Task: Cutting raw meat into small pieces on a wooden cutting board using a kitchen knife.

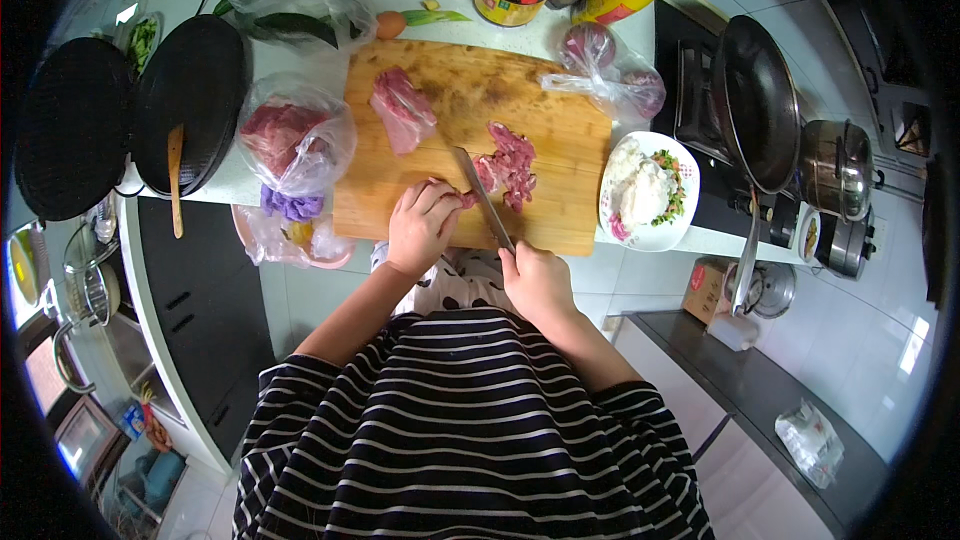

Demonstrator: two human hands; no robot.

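My right hand [538, 281] grips the handle of a kitchen knife [486, 202], its blade angled up and left across the wooden cutting board [442, 56]. With bent fingers, my left hand [425, 223] presses down a small piece of raw meat [468, 200] just left of the blade; most of that piece is hidden under the fingers. Right of the blade lies a loose pile of sliced raw meat [517, 157]. A larger chunk of raw meat [403, 111] rests on the upper left of the board, apart from both hands.
A white plate [609, 229] of pale food and chopped vegetables stands right of the board. Bagged meat [289, 139] sits on the left beside an open black electric griddle [196, 101]. Bagged onions [589, 49] overlap the upper right corner. Farther right, a wok [757, 105] rests over the stove.
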